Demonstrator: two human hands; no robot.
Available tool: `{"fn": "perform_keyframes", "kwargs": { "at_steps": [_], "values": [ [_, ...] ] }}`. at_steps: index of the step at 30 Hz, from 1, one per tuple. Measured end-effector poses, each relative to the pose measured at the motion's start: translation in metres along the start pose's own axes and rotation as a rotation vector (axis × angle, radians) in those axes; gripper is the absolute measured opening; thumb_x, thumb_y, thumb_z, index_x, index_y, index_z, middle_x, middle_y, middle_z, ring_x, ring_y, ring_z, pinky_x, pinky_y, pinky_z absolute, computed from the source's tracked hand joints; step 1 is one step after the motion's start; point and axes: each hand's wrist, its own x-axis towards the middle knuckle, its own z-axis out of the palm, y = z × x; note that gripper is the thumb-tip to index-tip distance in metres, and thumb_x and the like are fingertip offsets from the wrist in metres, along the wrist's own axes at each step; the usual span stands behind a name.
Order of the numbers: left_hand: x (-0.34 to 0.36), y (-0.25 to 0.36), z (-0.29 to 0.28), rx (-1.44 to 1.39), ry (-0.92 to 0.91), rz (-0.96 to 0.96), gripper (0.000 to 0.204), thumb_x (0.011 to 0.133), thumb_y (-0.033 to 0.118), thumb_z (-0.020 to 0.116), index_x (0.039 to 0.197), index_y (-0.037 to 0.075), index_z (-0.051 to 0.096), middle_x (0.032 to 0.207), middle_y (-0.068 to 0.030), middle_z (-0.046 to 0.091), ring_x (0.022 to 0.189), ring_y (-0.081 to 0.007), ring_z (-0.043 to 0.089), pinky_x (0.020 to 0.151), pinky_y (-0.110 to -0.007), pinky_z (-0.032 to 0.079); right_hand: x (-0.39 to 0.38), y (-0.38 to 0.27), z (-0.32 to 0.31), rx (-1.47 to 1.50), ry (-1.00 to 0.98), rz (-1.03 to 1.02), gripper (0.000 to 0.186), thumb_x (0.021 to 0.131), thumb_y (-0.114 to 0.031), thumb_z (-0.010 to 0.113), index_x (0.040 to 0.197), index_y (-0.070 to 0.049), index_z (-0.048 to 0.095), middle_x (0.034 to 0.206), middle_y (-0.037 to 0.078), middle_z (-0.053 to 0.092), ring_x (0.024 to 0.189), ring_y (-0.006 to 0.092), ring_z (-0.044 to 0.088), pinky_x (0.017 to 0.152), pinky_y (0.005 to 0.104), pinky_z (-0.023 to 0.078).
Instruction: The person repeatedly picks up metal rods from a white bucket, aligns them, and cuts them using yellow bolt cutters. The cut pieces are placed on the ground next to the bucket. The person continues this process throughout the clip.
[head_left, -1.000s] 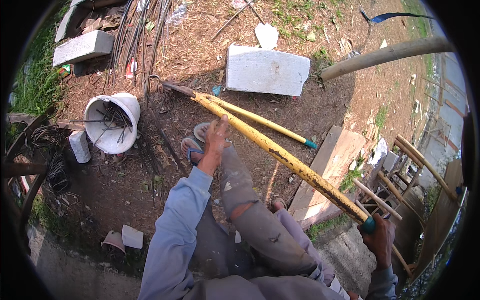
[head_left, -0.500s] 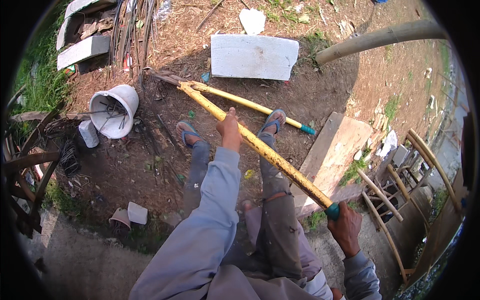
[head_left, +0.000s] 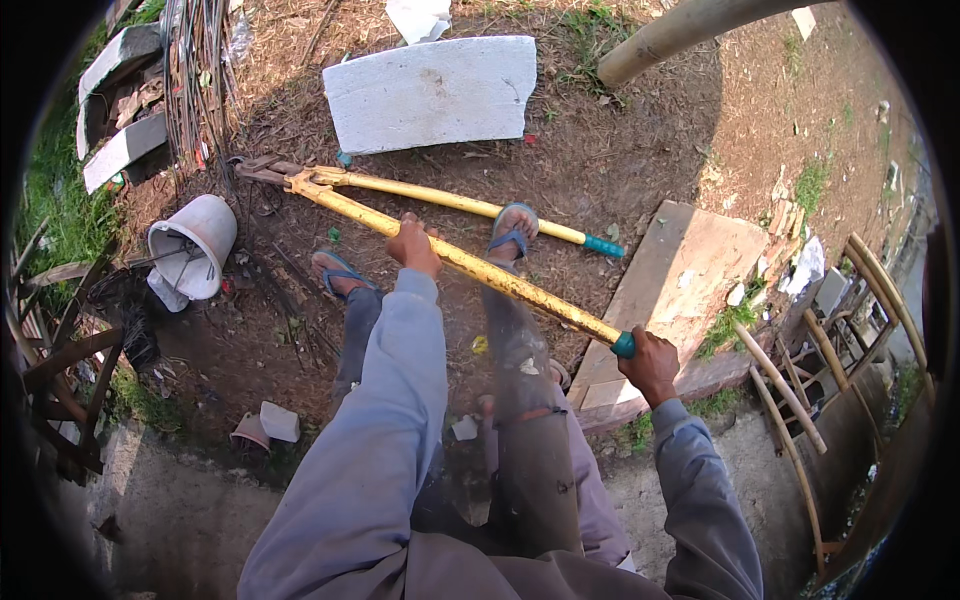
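A long yellow bolt cutter (head_left: 540,298) with teal grips lies across in front of me, its metal jaws (head_left: 262,170) toward the far left. My left hand (head_left: 415,245) is wrapped round the middle of the nearer handle. At that handle's end, my right hand (head_left: 652,365) grips the teal grip (head_left: 624,344). The other handle (head_left: 410,193) lies low along the ground, and my sandalled right foot (head_left: 513,225) overlaps it. Whether anything sits between the jaws is too small to tell.
Beyond the jaws lies a bundle of thin rods (head_left: 198,90). A tipped white bucket (head_left: 207,240) holds more rods. A white foam slab (head_left: 430,95) lies ahead, a bamboo pole (head_left: 690,38) rises at far right, and a wooden board (head_left: 650,300) lies at right.
The bolt cutter's handles have come closer together. My right hand has moved forward with the nearer handle, and both hands keep their grip. The view has shifted somewhat.
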Motion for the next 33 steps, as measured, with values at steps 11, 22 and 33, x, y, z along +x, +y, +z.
{"fn": "perform_keyframes", "kwargs": {
  "at_steps": [11,22,33],
  "values": [
    [0.07,-0.076,0.042,-0.087,0.139,0.141,0.015,0.096,0.016,0.062,0.098,0.002,0.056,0.07,-0.0062,0.054,0.051,-0.0201,0.052,0.049,-0.038,0.047,0.165,0.069,0.199,0.147,0.171,-0.024,0.038,0.061,-0.013,0.076,0.096,-0.012,0.059,0.096,0.009,0.062,0.097,0.0314,0.059,0.083,0.045,0.046],
    [0.047,-0.037,0.023,0.563,-0.166,0.014,0.088,0.091,0.067,0.055,0.12,-0.016,0.051,0.106,-0.0237,0.063,0.09,-0.03,0.07,0.06,-0.041,0.062,0.17,0.044,0.148,-0.058,-0.035,0.12,0.042,0.074,-0.017,0.076,0.113,-0.01,0.062,0.109,0.01,0.063,0.11,0.0307,0.057,0.093,0.0484,0.041],
    [0.13,0.057,-0.076,1.056,-0.792,0.165,0.062,0.099,0.05,0.055,0.138,0.001,0.05,0.115,-0.0173,0.068,0.076,-0.0171,0.067,0.07,-0.034,0.054,0.233,-0.271,0.094,0.089,0.279,-0.326,0.055,0.088,-0.042,0.068,0.13,-0.008,0.052,0.123,0.015,0.058,0.113,0.0324,0.055,0.093,0.0474,0.04]
  ]
}}
